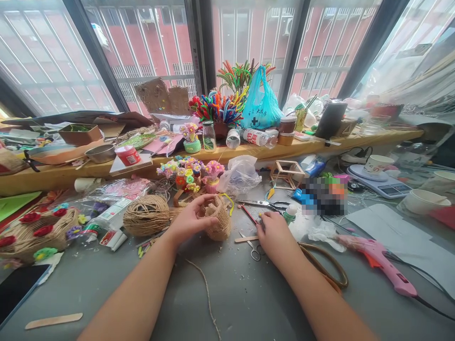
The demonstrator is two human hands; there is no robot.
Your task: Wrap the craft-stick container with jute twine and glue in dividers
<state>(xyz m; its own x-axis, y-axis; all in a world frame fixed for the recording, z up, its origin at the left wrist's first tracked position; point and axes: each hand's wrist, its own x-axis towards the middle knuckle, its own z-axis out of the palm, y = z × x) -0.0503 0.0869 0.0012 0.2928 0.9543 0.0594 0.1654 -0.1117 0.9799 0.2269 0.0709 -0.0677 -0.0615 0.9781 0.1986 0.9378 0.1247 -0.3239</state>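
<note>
L hand (pixel 195 217) grips the twine-wrapped cup (pixel 219 224) toward far edge of the table (pixel 174 308), R hand (pixel 277 235) has fingers curled by the red pencil (pixel 248 213) (grip: can't tell), so step is prob tool pick-up, and next move needs steady L hold.

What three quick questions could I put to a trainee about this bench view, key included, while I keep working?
1. What does the person's left hand hold?
A. the phone
B. the burlap-wrapped piece
C. the black-handled scissors

2. True or false: the pink glue gun lies to the right of the right hand.

3. Fill in: the plastic bag printed with a dark cross is coloured ___.

Key: 1. B; 2. true; 3. light blue.
</note>
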